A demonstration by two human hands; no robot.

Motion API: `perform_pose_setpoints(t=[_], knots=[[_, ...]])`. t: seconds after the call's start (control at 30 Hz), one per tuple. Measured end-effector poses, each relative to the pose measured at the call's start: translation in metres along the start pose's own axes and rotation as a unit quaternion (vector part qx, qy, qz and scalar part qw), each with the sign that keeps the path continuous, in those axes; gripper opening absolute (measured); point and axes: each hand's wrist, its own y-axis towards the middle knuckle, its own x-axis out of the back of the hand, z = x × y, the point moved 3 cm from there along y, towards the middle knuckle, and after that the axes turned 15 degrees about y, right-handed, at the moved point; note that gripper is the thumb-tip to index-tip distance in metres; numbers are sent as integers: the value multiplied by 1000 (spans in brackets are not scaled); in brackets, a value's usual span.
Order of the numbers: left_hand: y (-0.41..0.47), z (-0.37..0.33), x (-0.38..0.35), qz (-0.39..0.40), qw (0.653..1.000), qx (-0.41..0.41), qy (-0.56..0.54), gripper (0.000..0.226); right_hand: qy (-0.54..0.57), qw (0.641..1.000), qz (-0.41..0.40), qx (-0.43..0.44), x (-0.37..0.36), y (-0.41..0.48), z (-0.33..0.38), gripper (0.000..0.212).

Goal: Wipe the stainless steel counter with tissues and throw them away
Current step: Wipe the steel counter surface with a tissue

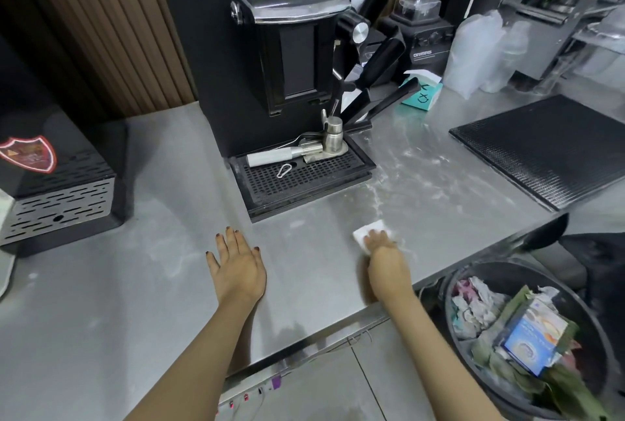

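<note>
Fingers (374, 238) of our right hand (384, 253) press flat on 1 tissue (367, 230) near the counter (304, 272) front edge, white smears (402, 163) lying ahead of them, our left hand (236, 265) resting spread and farther off, waste bin (447, 288) below right.

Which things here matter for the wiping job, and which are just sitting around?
Job: tissue under the right hand, steel counter, tissue box, trash bin beside the counter.
Just there: coffee machine, knives, blender, black mat, left hand resting on counter.
</note>
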Motion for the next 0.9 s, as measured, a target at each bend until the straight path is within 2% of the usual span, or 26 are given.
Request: perform_pose_setpoints(t=[0.07,0.13,0.17,0.2,0.27,0.3,0.37,0.47,0.57,0.63,0.7,0.73,0.83,0.87,0.9], knots=[[0,0,-1,-2,1000,0,-5,56,34,995,74,58,-24,-32,31,49],[1,0,-1,-2,1000,-1,-9,56,31,978,138,154,-48,-71,54,64],[1,0,0,-4,1000,-2,-8,56,31,972,140,187,-53,-78,54,68],[1,0,1,-5,1000,-3,-9,56,37,971,134,194,-54,-77,46,64],[1,-1,1,-3,1000,-3,-11,56,90,977,119,153,-36,-61,29,40],[1,-1,1,-3,1000,-3,-11,56,100,984,90,115,-21,-48,15,39],[0,0,1,0,1000,-3,-10,56,39,997,1,69,10,-21,-15,54],[0,1,3,0,1000,-10,-15,55,74,997,2,13,34,-12,-29,54],[-5,-4,8,-60,995,-57,-60,47,52,998,18,38,19,-37,-2,52],[-11,-12,12,-136,978,-137,-78,37,67,990,64,106,-6,-64,20,51],[-17,-27,12,-172,955,-231,-74,33,73,983,121,118,-23,-81,30,49],[-18,-35,11,-168,947,-262,-78,33,60,982,110,141,-28,-79,27,46],[-15,-65,13,-130,944,-286,-98,33,76,990,66,98,-12,-52,14,34],[-14,-76,16,-117,944,-290,-101,35,68,993,73,67,-1,-41,3,39],[-13,-88,19,-102,944,-298,-101,38,29,996,49,71,11,-30,-8,55]])
